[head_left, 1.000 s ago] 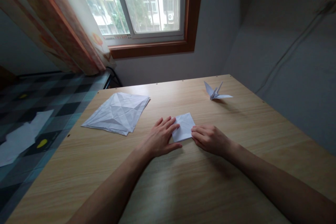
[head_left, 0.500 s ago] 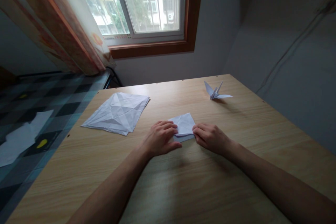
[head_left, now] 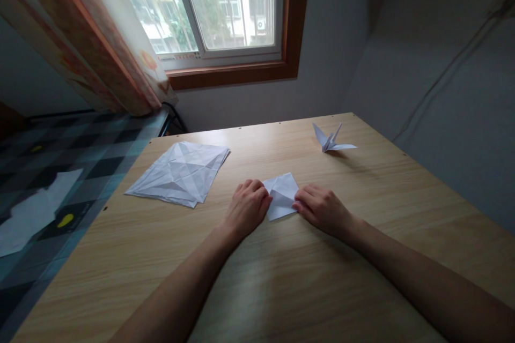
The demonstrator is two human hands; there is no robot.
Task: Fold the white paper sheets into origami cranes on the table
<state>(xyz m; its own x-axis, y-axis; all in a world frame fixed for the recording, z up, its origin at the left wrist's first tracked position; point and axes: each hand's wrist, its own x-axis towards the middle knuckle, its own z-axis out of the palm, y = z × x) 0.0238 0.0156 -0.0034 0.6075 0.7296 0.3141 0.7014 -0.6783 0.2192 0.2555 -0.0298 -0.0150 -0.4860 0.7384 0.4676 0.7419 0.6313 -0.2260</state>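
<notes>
A small folded white paper point(head_left: 282, 196) lies on the wooden table point(head_left: 281, 278) between my hands. My left hand point(head_left: 247, 209) has its fingers curled and pinches the paper's left edge. My right hand point(head_left: 322, 209) is closed too, its fingertips pinching the paper's right corner. One flap of the paper is lifted a little.
A stack of creased white sheets point(head_left: 181, 172) lies to the left on the table. A finished paper crane point(head_left: 330, 141) stands at the far right. Behind are a window point(head_left: 217, 5) and a curtain point(head_left: 100, 37); a checked cloth point(head_left: 60, 171) lies off the table's left edge.
My left hand went from lying flat on the paper to curled and pinching its left edge. The paper has been partly folded, with a flap raised.
</notes>
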